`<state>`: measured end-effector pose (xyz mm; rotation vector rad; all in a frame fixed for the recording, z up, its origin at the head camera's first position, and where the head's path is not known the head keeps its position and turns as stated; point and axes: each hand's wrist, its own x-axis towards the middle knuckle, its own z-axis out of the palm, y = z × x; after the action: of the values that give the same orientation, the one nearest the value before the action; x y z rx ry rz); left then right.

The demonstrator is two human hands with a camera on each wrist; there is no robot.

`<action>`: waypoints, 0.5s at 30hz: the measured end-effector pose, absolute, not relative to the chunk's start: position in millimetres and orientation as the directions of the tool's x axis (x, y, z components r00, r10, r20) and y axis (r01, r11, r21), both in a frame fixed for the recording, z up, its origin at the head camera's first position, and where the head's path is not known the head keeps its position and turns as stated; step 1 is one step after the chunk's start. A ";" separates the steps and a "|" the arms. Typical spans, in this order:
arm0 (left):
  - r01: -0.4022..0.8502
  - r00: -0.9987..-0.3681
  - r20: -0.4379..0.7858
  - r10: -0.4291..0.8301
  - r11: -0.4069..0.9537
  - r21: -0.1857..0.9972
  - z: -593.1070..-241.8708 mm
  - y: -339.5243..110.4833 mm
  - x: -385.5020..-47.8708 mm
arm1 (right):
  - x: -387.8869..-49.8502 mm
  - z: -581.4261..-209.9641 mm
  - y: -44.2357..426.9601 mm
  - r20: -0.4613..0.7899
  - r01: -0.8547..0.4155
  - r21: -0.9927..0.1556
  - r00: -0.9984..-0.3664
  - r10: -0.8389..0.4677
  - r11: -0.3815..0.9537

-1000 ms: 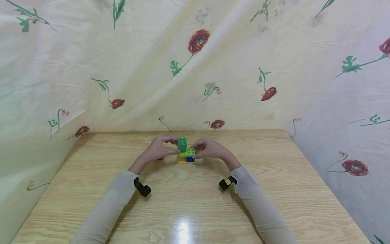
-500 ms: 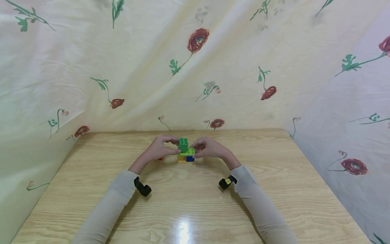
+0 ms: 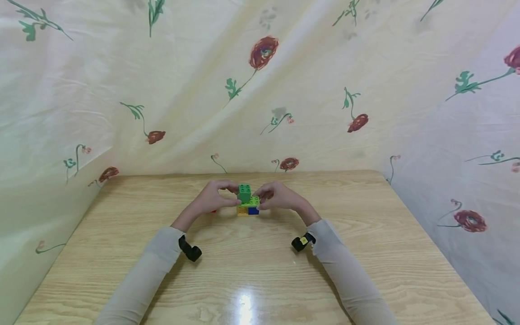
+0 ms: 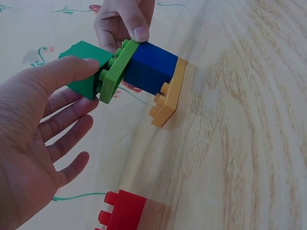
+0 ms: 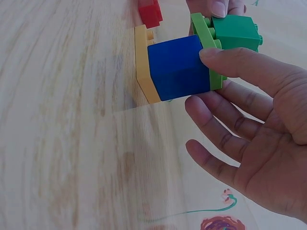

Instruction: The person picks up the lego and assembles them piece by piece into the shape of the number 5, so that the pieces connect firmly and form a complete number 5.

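Head view: worn on my head, facing forward and down, farthest off; wood-grain table (image 3: 252, 262) fills the lower half, flowered cloth (image 3: 195, 81) the upper. Left wrist view: close, tipped sideways, table at right; my left hand (image 4: 33, 124) at left, right hand (image 4: 132, 19) at top. Right wrist view: close, tipped the other way, table at left. Shared by both wrist views: blue brick (image 5: 177, 67), red brick (image 4: 125, 208), both hands.

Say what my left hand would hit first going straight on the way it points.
The green brick, which the left hand already pinches. Beyond it, in the head view, the right hand looks next in line, though depth is hard to judge.
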<state>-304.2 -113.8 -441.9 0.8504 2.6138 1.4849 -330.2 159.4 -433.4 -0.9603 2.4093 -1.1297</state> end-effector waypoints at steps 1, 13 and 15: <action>0.448 -0.850 0.244 0.466 0.397 0.801 -442.1 -113.8 -304.4 | -330.4 -433.5 159.4 0.003 -0.443 -0.768 -0.726 -0.688 0.463; 0.434 -0.852 0.238 0.466 0.375 0.819 -443.0 -113.1 -304.5 | -331.1 -434.2 159.8 -0.008 -0.437 -0.770 -0.722 -0.692 0.465; 0.433 -0.850 0.235 0.472 0.371 0.821 -443.3 -113.3 -304.7 | -331.1 -434.3 159.8 -0.010 -0.437 -0.769 -0.722 -0.692 0.466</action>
<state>-304.7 -113.3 -443.3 0.8483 2.5686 1.5194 -331.1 159.8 -434.3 -0.9576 2.3988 -1.1200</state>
